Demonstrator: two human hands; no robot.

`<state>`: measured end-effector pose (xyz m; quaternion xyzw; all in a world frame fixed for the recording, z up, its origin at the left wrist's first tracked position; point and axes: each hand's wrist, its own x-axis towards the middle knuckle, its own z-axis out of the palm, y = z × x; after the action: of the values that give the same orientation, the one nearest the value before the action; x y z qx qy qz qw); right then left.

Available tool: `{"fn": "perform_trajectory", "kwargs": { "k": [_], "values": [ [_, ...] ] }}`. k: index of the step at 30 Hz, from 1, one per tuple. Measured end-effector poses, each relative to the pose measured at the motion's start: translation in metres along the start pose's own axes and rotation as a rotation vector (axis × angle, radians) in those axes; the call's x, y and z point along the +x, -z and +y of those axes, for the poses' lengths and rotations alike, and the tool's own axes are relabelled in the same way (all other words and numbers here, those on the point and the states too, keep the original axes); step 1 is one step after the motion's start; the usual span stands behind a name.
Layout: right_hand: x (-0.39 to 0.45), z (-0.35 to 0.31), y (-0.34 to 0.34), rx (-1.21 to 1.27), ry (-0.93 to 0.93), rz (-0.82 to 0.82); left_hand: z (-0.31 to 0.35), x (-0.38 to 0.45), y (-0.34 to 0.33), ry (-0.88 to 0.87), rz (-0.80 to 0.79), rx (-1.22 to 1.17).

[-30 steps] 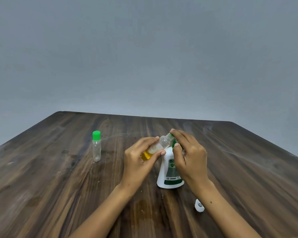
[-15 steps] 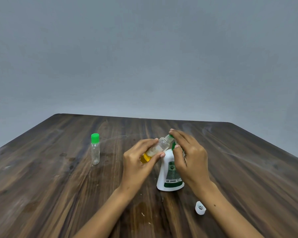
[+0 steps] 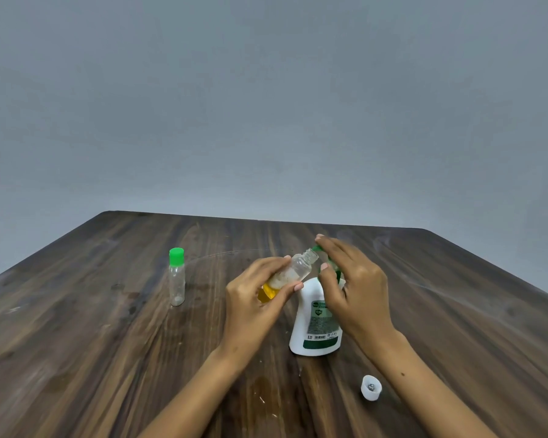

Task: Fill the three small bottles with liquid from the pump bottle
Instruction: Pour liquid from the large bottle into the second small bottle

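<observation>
Plain grey wall fills the upper half of the head view; below it, a dark wood-grain table with rounded far corners.

Pump bottle: white body, green band and label, standing upright on the table right of centre. Its green pump head is mostly covered by the right hand.

Right hand: over the top of the pump bottle, fingers curved down around the pump head and touching it; thumb side against the bottle's neck. How firmly it presses cannot be told.

Left hand: fingers and thumb wrapped around a small clear bottle, held tilted with the open neck up and to the right, just beside the pump nozzle. Yellow liquid sits in its lower end, against the palm; foam or residue above it.

Second small bottle: clear, bright green cap on, upright, well to the left, apart from both hands. Appears nearly empty.

White cap: lying open side up on the table near the right forearm.
</observation>
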<state>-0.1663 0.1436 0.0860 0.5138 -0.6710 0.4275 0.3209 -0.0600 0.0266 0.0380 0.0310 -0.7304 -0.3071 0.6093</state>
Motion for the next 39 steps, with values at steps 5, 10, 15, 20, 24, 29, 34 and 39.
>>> {"fn": "perform_trajectory", "kwargs": {
  "k": [5, 10, 15, 20, 24, 29, 34, 39],
  "values": [
    [-0.009, 0.000, -0.007, -0.018, -0.010, 0.010, 0.000, -0.001, 0.001, 0.008, -0.005, -0.009],
    [-0.006, -0.002, -0.005, -0.025, 0.010, 0.008, 0.002, -0.003, 0.001, 0.007, -0.007, -0.004],
    [-0.009, -0.005, -0.009, -0.026, 0.011, 0.028, 0.001, -0.003, 0.001, 0.003, -0.011, 0.006],
    [-0.009, -0.004, -0.008, -0.011, 0.014, 0.026, 0.002, -0.003, 0.002, 0.005, -0.022, 0.009],
    [-0.006, -0.002, -0.005, -0.015, 0.062, 0.032, 0.001, -0.003, 0.002, 0.006, -0.013, 0.007],
    [-0.012, 0.002, -0.011, 0.000, 0.040, 0.031, 0.000, -0.003, 0.001, 0.004, -0.024, 0.009],
    [-0.004, 0.006, -0.005, 0.008, 0.064, 0.010, 0.001, -0.003, 0.001, -0.001, -0.029, 0.010],
    [-0.011, 0.002, -0.010, -0.017, 0.029, 0.038, 0.000, -0.003, 0.001, -0.005, -0.019, 0.015]
  ]
}}
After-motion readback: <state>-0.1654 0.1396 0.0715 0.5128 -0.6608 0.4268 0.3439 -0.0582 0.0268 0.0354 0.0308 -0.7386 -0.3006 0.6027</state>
